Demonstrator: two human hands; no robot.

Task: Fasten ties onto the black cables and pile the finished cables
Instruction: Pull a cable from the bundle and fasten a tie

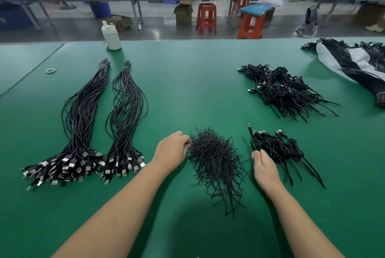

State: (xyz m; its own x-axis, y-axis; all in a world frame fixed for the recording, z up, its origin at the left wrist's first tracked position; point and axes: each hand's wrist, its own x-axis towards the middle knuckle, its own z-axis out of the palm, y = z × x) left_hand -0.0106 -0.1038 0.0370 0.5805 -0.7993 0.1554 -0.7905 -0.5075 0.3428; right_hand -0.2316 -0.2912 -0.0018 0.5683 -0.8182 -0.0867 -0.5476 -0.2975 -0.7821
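Forearms: both reach in from the near edge of the green worktop [187, 74].
Left hand [173, 149]: fingers curled into the left side of the loose heap of ties [214, 159]; whether one is pinched I cannot tell.
Right hand [263, 166]: fingers fairly straight, tips at a looped cable on the near side of the small finished pile [277, 149]; a true grip does not show.
Untied cables: two long bundles [100, 124] toward the left edge, plugs pointing at the near edge.
Larger finished pile [287, 91]: farther back on the right.
Risk: the ties are tangled, so lifting one may drag several out and scatter the heap; the right hand could snag loops and pull the small pile apart.
Room: bare green in the centre and along the near edge; a white bottle [111, 36] stands at the far edge, well apart.
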